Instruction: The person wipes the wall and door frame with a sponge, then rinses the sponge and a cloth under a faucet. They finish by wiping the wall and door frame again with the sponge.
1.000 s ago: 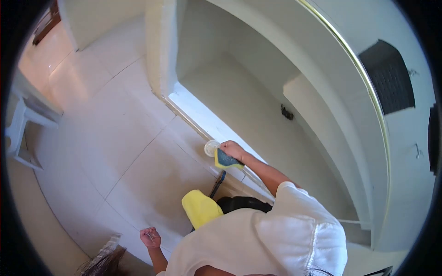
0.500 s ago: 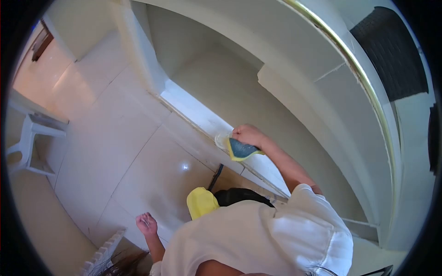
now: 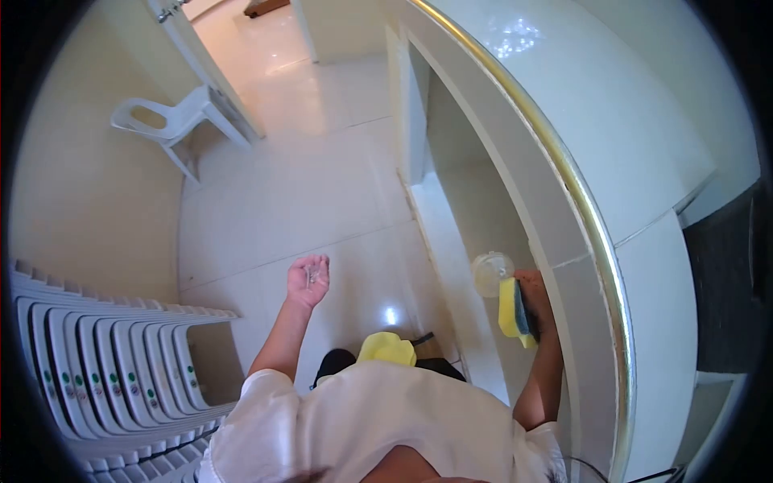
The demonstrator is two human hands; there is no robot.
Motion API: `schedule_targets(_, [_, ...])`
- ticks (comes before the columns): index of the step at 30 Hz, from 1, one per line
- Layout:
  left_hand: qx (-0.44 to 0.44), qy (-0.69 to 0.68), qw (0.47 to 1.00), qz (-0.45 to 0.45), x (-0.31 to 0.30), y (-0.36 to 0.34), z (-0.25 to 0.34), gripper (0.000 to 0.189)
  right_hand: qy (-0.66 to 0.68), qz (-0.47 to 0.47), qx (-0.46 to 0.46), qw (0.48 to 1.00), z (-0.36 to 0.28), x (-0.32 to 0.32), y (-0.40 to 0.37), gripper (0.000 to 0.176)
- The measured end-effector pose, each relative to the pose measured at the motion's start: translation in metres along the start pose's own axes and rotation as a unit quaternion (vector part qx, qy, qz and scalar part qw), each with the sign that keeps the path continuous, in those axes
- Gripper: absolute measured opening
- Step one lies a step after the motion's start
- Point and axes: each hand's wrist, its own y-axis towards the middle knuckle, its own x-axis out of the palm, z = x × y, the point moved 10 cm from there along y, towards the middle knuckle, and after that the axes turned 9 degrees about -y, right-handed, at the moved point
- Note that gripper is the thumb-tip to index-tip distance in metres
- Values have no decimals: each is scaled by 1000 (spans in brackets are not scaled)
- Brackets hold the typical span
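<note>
The left hand (image 3: 311,278) is hovering palm-up over a glossy pale tile floor (image 3: 282,205), and a small translucent object (image 3: 312,276), too tiny to identify, is lying in its palm. The right hand (image 3: 535,296) is gripping a blocky yellow sponge (image 3: 508,310) with a dark scouring face, while a clear round plastic container (image 3: 489,274) is showing at its fingertips. A curved white counter (image 3: 596,121) with a rounded gold edge strip (image 3: 600,241) is running along the right. A white plastic chair (image 3: 189,117) is standing at upper left, and stacked white plastic chairs (image 3: 105,362) are filling the lower left
</note>
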Motion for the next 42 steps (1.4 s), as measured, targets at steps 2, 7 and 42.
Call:
schedule_targets(2, [34,-3,999,-3,23,-16,-2,15,24,-5,13,1000,13,0,6,21])
schedule_targets(7, [59,-12,998,16,44,-51,24,13,60,-12,41,997,26,-1,12,21])
schedule_targets(42, [-46,-86,995,29,-38,125,-19,19,176,-504,88,841,-362,314,233,34])
